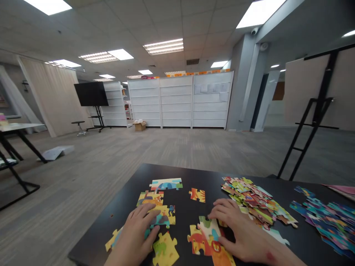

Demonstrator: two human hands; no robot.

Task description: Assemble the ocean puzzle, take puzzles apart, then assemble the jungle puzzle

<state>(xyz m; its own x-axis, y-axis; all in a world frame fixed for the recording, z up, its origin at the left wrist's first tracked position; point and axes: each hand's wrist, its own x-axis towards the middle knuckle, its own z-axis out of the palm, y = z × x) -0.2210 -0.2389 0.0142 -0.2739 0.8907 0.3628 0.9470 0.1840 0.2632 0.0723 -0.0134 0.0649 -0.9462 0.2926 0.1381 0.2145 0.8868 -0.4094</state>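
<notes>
The head camera looks down on a black table point(149, 170) at the bottom of the view. The left hand point(135, 236) lies over a small cluster of joined jigsaw pieces point(163, 218), its fingers slightly apart and flat on top, not clamped. The right hand point(235, 229) sits on a second cluster of orange and cream pieces point(203, 236), fingers close together; from this angle it is hard to tell whether they pinch anything. A lone orange piece point(197, 195) (its stripes are yellow) lies beyond and between the hands. A mixed heap of pieces point(255, 199) lies just past the right hand, with a blue heap point(324, 221) further right. White shelving point(174, 99) lines the far wall.
</notes>
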